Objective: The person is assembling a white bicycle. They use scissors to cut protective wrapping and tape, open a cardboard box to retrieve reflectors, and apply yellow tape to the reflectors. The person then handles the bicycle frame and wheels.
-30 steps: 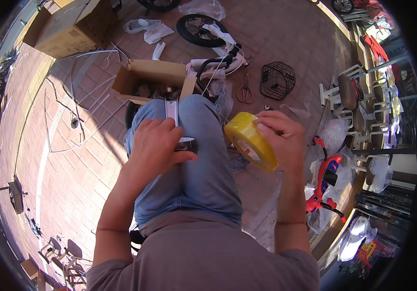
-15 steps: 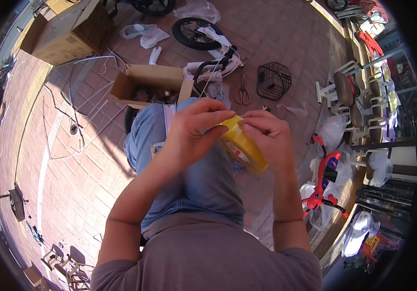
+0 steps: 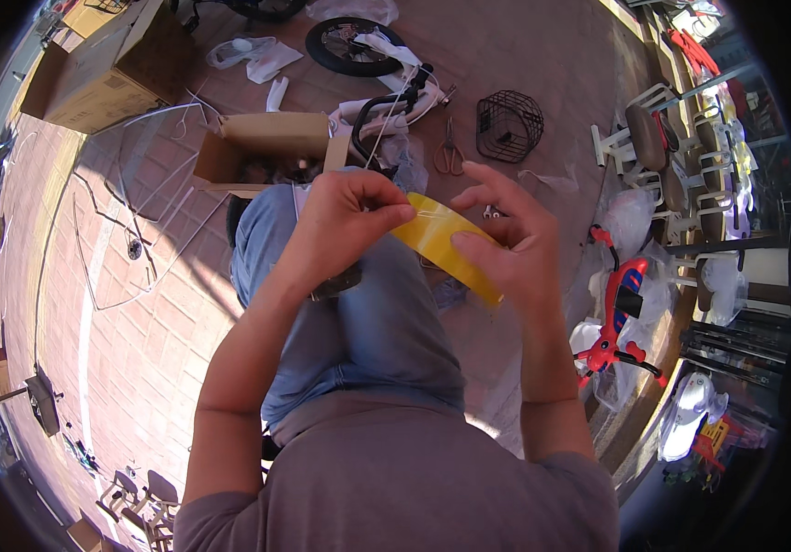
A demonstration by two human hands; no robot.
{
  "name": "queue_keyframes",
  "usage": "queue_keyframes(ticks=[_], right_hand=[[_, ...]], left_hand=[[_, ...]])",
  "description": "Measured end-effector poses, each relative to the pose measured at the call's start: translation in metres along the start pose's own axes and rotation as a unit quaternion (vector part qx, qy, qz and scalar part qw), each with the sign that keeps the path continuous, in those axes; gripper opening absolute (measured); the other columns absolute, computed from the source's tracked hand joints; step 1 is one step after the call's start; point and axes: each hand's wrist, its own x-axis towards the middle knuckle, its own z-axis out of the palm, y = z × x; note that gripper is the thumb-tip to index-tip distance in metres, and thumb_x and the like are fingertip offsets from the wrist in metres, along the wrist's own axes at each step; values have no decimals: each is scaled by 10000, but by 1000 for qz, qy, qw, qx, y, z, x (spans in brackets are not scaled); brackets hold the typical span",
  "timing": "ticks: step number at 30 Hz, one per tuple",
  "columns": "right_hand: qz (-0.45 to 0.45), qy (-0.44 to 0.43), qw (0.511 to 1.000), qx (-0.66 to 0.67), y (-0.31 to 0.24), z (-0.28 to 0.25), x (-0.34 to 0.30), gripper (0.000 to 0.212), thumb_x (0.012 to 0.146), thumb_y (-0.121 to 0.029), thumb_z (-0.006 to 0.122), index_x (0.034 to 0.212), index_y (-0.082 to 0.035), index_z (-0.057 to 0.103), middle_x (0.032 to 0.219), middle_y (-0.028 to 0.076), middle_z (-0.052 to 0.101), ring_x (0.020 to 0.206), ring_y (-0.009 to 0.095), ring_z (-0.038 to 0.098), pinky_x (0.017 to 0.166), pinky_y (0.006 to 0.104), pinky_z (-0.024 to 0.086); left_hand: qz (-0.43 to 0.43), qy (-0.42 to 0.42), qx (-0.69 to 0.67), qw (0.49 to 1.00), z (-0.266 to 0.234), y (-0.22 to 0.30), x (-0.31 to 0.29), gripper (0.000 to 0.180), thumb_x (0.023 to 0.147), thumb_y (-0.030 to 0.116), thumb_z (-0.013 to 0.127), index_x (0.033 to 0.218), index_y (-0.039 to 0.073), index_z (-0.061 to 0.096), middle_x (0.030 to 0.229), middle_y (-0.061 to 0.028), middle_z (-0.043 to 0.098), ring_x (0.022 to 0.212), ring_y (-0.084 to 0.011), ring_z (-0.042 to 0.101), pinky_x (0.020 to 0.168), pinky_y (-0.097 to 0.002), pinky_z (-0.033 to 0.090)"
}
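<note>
A roll of yellow packing tape (image 3: 450,247) is held over my right thigh, its wide band facing up. My left hand (image 3: 351,221) pinches the band's upper left edge between thumb and forefinger. On the other side, my right hand (image 3: 517,241) holds the roll, its thumb against the band and its forefinger raised away. Whether a strip has come loose under the left fingertips, I cannot tell. Beneath my left wrist, a dark object (image 3: 338,281) rests by my knee, mostly hidden.
Ahead stand an open cardboard box (image 3: 271,138), a bicycle frame (image 3: 386,110) with its wheel (image 3: 351,46), orange-handled scissors (image 3: 449,158) and a black wire basket (image 3: 509,126). A red and blue ride-on toy (image 3: 618,317) lies to the right. Thin white strips (image 3: 161,198) are scattered leftward.
My right fingers have lifted and spread from the tape's edge, where both hands were pinching close together. The roll has turned to show more of its yellow band. The view has shifted slightly.
</note>
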Motion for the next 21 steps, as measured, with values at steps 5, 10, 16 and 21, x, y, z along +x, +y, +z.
queue_keyframes(ticks=[5, 10, 16, 21], right_hand=[[-46, 26, 997, 47, 18, -29, 10, 561, 722, -3, 705, 1261, -44, 554, 988, 71, 629, 707, 114, 652, 645, 222, 527], [11, 109, 991, 80, 79, -87, 12, 525, 759, -35, 696, 1261, -18, 545, 1025, 96, 630, 830, 150, 644, 716, 254, 526], [231, 112, 961, -102, 285, -153, -23, 550, 747, -84, 732, 1259, -4, 548, 1050, 117, 658, 894, 182, 627, 784, 286, 491], [307, 92, 837, -443, 394, -178, -90, 485, 667, -76, 733, 1139, -20, 636, 986, 187, 665, 905, 289, 654, 780, 372, 513]], left_hand=[[-24, -63, 95, 993, 8, 4, 24, 205, 826, 185, 686, 786, -11, 638, 687, -6, 592, 626, -67, 510, 590, -225, 422], [-5, -5, 188, 982, -10, -18, 24, 208, 860, 181, 628, 891, -25, 626, 722, -63, 608, 671, -130, 570, 633, -283, 455], [-69, 129, 67, 987, -60, -74, -29, 214, 896, 185, 584, 975, -10, 625, 852, -68, 639, 813, -139, 593, 749, -273, 454], [-9, 96, 85, 992, -71, -89, -87, 597, 809, 507, 632, 1158, 24, 598, 1143, -123, 604, 1098, -241, 544, 946, -365, 396]])
